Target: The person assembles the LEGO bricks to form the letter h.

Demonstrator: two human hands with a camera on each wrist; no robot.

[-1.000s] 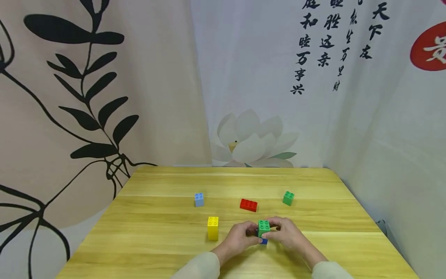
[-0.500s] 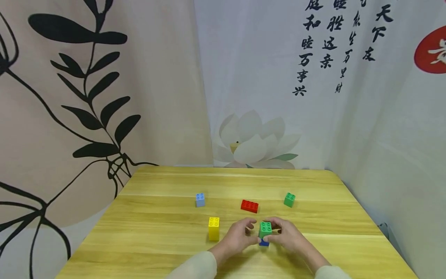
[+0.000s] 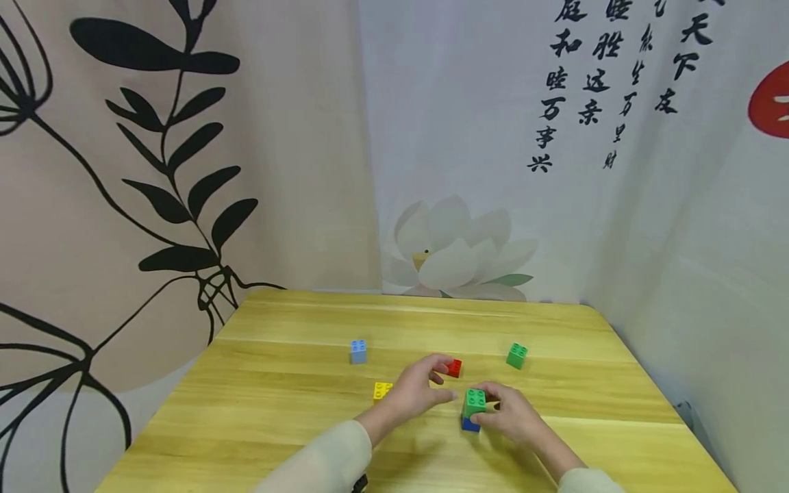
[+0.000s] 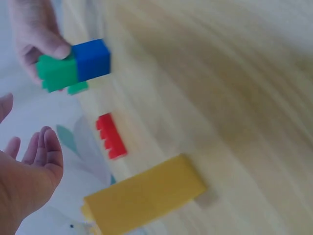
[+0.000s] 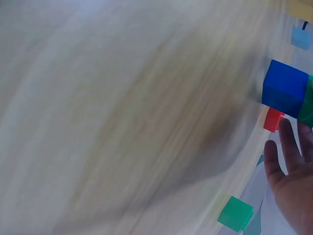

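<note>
The right hand (image 3: 513,415) pinches a green brick (image 3: 474,402) that sits on top of a blue brick (image 3: 470,424). In the left wrist view the green brick (image 4: 59,71) and blue brick (image 4: 93,59) are joined end to end, the thumb on the green one. The left hand (image 3: 411,392) holds nothing; its fingers are parted and relaxed, over the table between the yellow block (image 3: 382,391) and the red brick (image 3: 454,368), partly covering both in the head view. The red brick (image 4: 111,136) shows whole in the left wrist view.
On the wooden table (image 3: 296,383), a light blue brick (image 3: 358,352) stands at the back left and another green brick (image 3: 516,355) at the back right. The tall yellow block (image 4: 145,195) stands nearest the left wrist camera. A printed curtain hangs behind the table.
The left hand has left the green and blue bricks and moved up and left, towards the red brick. The right hand keeps its pinch on the green brick. The head view has shifted slightly.
</note>
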